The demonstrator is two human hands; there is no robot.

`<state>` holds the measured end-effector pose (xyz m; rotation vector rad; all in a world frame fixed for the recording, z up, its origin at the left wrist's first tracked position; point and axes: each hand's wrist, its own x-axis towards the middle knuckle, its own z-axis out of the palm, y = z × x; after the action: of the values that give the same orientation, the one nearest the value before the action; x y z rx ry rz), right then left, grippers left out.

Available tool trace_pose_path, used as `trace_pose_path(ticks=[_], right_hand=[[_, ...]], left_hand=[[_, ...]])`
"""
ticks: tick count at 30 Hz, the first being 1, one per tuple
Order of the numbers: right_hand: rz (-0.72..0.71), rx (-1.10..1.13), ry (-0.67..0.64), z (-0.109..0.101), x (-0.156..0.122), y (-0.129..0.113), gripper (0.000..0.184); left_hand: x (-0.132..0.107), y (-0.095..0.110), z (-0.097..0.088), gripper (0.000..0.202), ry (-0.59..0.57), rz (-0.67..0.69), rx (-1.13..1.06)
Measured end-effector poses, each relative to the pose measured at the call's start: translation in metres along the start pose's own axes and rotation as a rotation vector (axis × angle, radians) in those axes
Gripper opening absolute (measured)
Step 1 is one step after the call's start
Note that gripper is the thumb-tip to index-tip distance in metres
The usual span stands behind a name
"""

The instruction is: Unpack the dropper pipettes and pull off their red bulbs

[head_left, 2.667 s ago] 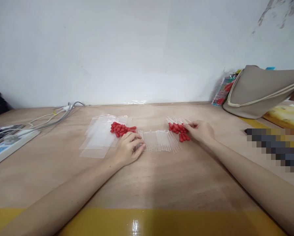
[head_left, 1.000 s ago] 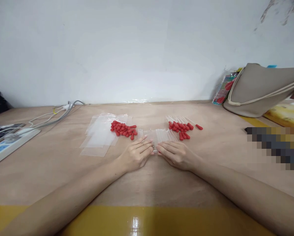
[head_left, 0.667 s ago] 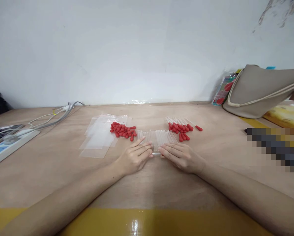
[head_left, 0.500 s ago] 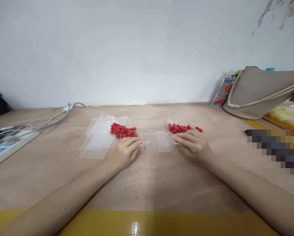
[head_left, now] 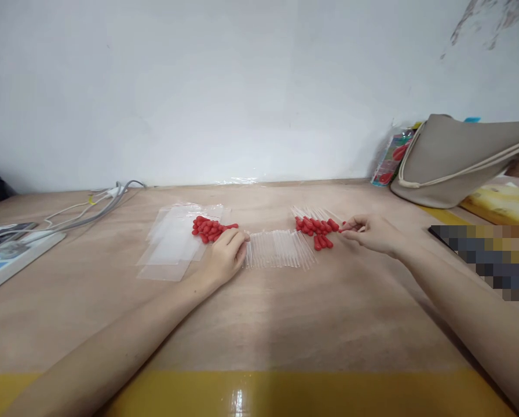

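A row of clear thin tubes (head_left: pixel 279 256) lies side by side on the wooden table (head_left: pixel 259 313). My left hand (head_left: pixel 223 256) rests at the row's left end with its fingers curled together, and what they hold is hidden. Just behind that hand is a heap of loose red rubber bulbs (head_left: pixel 208 227), beside a stack of clear plastic bags (head_left: pixel 170 246). To the right lies a bunch of tubes fitted with red bulbs (head_left: pixel 315 227). My right hand (head_left: pixel 372 233) is at the bunch's right side, thumb and fingers pinched on one red-bulbed tube (head_left: pixel 342 228).
A white power strip (head_left: pixel 11 258) and grey cables (head_left: pixel 90 207) lie at the far left. A beige bag (head_left: pixel 454 162), a colourful packet (head_left: pixel 390 159) and a yellow item (head_left: pixel 498 205) stand at the back right. A yellow strip (head_left: pixel 285 394) runs along the table's front edge.
Both hands were together at the near middle of the tube row. They have spread apart: the left to the row's left end, the right out to the stray red-bulbed tube, now pinched.
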<state>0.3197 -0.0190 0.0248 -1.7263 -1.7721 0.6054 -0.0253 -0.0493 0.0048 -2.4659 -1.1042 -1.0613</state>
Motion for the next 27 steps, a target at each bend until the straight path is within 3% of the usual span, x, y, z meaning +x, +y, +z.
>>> trace_pose_path(ticks=[3,7,11,18,24,27], right_hand=[[0.109,0.213,-0.121,0.007,-0.003,-0.005,0.010],[0.186,0.393,-0.105,0.020,-0.004,-0.010,0.009],[0.164,0.424,-0.053,0.027,-0.002,-0.007,0.013],[0.123,0.345,-0.112,0.024,0.005,0.005,0.020],[0.042,-0.069,0.327,0.015,0.010,0.005,0.024],[0.052,-0.148,0.353,0.018,0.014,0.006,0.035]], left_hand=[[0.002,0.005,-0.002,0.014,0.002,0.063,0.002],[0.003,0.011,-0.001,0.012,-0.007,0.134,-0.009],[0.001,0.012,0.003,0.012,-0.024,0.141,-0.056],[-0.002,0.012,0.004,0.018,-0.091,0.089,-0.086],[-0.002,0.015,0.003,0.021,-0.044,0.098,-0.092],[-0.004,0.016,0.002,0.017,-0.033,0.089,-0.089]])
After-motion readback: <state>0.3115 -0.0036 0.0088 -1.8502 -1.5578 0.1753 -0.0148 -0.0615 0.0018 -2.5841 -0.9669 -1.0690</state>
